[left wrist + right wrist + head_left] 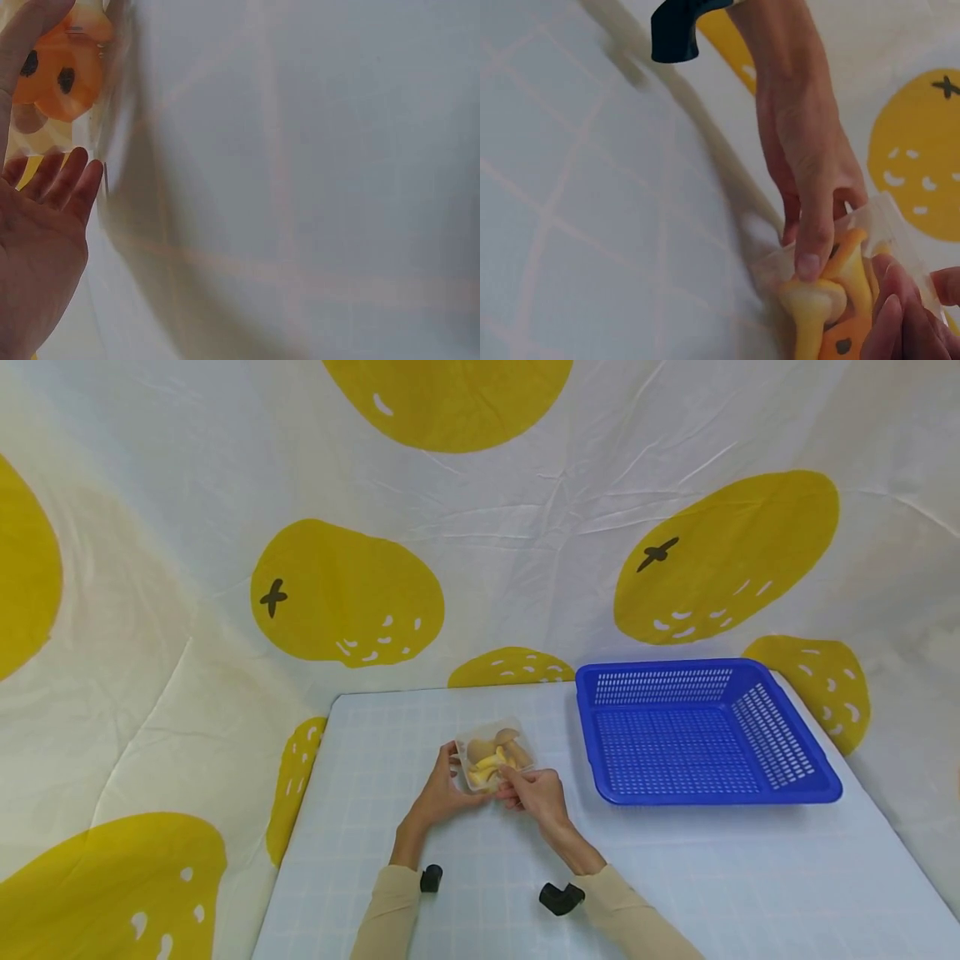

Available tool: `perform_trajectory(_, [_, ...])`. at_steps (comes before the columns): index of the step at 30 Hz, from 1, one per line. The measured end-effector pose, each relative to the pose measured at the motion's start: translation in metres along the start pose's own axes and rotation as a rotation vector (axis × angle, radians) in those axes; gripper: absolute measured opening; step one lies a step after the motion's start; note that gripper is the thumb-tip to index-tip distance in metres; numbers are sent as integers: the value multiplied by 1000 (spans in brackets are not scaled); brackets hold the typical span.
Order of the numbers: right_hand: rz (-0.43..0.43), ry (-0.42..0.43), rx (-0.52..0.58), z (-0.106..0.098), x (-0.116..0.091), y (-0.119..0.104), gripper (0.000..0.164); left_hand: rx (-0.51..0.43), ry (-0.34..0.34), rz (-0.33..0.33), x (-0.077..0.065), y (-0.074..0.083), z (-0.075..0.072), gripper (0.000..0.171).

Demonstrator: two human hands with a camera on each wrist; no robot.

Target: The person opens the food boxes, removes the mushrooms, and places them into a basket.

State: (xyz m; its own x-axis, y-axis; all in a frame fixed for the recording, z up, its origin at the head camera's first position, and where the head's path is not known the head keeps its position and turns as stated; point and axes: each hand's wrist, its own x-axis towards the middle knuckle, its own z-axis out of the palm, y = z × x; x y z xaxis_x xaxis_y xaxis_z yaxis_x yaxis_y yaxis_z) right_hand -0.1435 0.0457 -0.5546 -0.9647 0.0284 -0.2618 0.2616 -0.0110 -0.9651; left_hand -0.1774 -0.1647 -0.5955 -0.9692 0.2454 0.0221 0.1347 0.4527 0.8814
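A clear plastic box point(527, 746) stands at the middle of the table, with brown and yellow mushrooms point(487, 762) inside that look like toys. My left hand point(441, 793) grips it from the left, thumb along the near side and fingers about the far left. In the right wrist view that thumb presses by a pale yellow mushroom point(810, 300). My right hand point(542, 795) reaches over the box's near right corner, its curled fingertips pinching at a yellow mushroom; the exact contact is partly hidden. Orange pieces with dark spots point(79, 67) show through the plastic in the left wrist view.
A blue slotted plastic basket point(708, 797) stands at the right rear of the table, to the right of the box. White cloth printed with large yellow fruit point(345, 589) hangs behind and beside the pale checked tabletop point(360, 752). Black camera mounts point(561, 899) sit at both wrists.
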Motion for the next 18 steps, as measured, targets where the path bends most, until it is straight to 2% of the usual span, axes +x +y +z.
perform_trajectory(6, [-18,11,0,1,-1,-8,39,-29,-3,-15,0,1,0,108])
perform_trajectory(10, [-50,-14,-15,-1,0,-15,40,-21,-5,-29,-2,3,0,108])
perform_trajectory(14, [-118,-51,-56,-8,1,-22,40,-16,-11,-56,-6,8,0,110])
perform_trajectory(18, [-197,-14,-99,-17,4,-25,30,-1,-19,-88,-11,14,-4,116])
